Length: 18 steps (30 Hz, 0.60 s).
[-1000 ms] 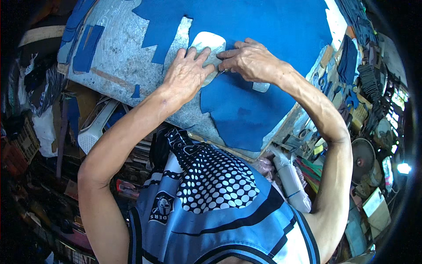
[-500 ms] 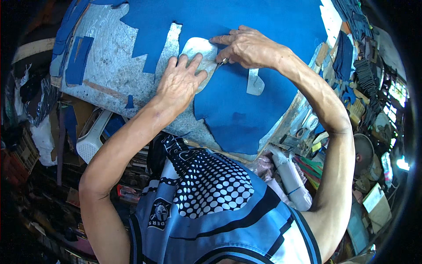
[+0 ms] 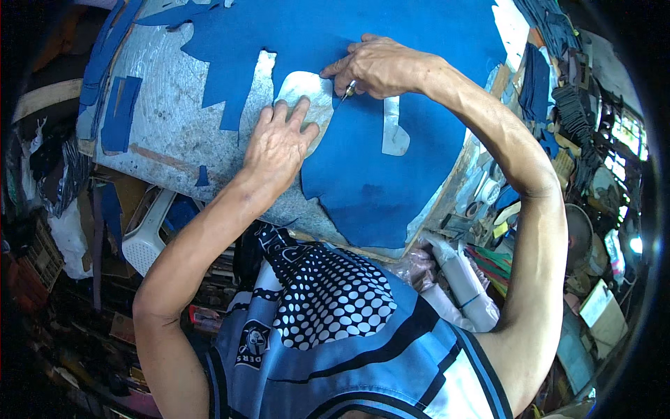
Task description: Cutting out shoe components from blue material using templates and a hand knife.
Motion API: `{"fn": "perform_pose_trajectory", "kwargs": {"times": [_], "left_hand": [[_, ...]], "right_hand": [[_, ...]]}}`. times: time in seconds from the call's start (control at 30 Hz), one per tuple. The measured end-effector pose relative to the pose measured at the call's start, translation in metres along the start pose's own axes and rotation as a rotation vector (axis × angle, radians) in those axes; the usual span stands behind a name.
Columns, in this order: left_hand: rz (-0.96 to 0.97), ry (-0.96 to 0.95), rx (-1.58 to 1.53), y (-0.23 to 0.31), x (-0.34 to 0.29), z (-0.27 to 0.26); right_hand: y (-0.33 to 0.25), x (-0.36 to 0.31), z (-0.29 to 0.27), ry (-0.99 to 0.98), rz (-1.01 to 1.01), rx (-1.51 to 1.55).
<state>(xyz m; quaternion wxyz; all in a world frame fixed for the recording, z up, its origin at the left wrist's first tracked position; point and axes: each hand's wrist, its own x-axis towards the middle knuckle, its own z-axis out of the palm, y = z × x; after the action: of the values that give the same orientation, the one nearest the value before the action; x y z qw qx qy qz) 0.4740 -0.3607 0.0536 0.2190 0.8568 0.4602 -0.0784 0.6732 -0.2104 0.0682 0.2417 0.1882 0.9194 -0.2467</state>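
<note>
My left hand point(image 3: 278, 143) lies with fingers spread on a pale flat template point(image 3: 307, 89), which has a rounded top and sits on a blue sheet point(image 3: 391, 185) of leather-like material. My right hand point(image 3: 380, 68) is closed around a slim metal-tipped craft knife point(image 3: 350, 89). The knife's dark point slants down toward the blue sheet, close beside the template's right edge. Whether the tip touches the sheet I cannot tell. The right index finger reaches to the template's upper right edge. Below that hand, a narrow pale shape point(image 3: 395, 133) shows within the blue.
The scratched grey work board point(image 3: 167, 133) shows left of the sheet, with blue offcuts point(image 3: 122, 115) on it. A white plastic stool point(image 3: 145, 241) stands below its left edge. Wrapped rolls point(image 3: 464, 293) lie near the right front, and piled scraps point(image 3: 534, 91) crowd the right.
The whole view has shifted slightly, moving the board left and down. My right hand has lifted a little along the template's edge, and more of the knife shows. The left hand stays on the template.
</note>
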Motion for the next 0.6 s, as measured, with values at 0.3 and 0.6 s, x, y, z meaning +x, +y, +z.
{"fn": "perform_pose_trajectory", "kwargs": {"times": [0.3,0.6], "left_hand": [[-0.182,0.097,-0.051,0.024,-0.016,0.018],[-0.153,0.033,-0.088,0.020,-0.012,0.007]], "right_hand": [[-0.012,0.002,0.004,0.356,-0.066,0.386],[-0.029,0.034,0.011,0.413,-0.108,0.275]]}}
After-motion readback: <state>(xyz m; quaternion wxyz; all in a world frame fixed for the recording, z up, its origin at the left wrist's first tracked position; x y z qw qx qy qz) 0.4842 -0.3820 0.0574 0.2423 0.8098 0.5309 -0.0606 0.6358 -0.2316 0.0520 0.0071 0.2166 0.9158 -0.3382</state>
